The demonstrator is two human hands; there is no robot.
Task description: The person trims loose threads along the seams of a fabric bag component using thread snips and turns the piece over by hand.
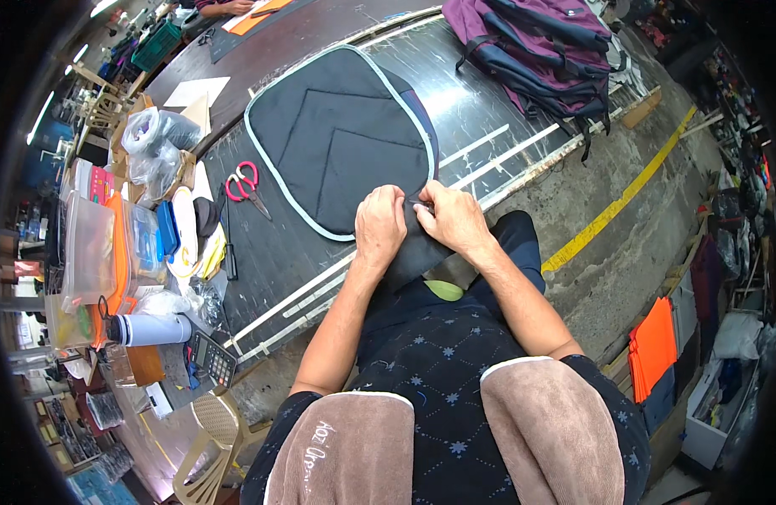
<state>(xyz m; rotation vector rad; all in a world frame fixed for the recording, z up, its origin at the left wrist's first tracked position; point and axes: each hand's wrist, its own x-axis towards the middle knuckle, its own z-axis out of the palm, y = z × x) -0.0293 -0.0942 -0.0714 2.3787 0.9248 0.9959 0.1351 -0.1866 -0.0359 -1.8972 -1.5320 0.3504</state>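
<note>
A black padded fabric panel [337,139], with stitched angular lines and pale grey-blue edge binding, lies on the dark worktable. At its near corner, both hands are on black cloth [413,252] that hangs over the table edge toward my lap. My left hand [381,225] is closed on this cloth, fingers curled under and mostly hidden. My right hand [452,217] pinches it between thumb and fingers, close beside the left. Whether the cloth is joined to the panel cannot be made out. Red-handled scissors [247,187] lie left of the panel.
A purple and navy backpack [535,59] rests at the table's far right. Plastic boxes [89,248], a white bottle [156,329] and a calculator [214,360] crowd the left side. Another person's hand [236,7] shows at the far table. Orange sheets [653,349] stand at right.
</note>
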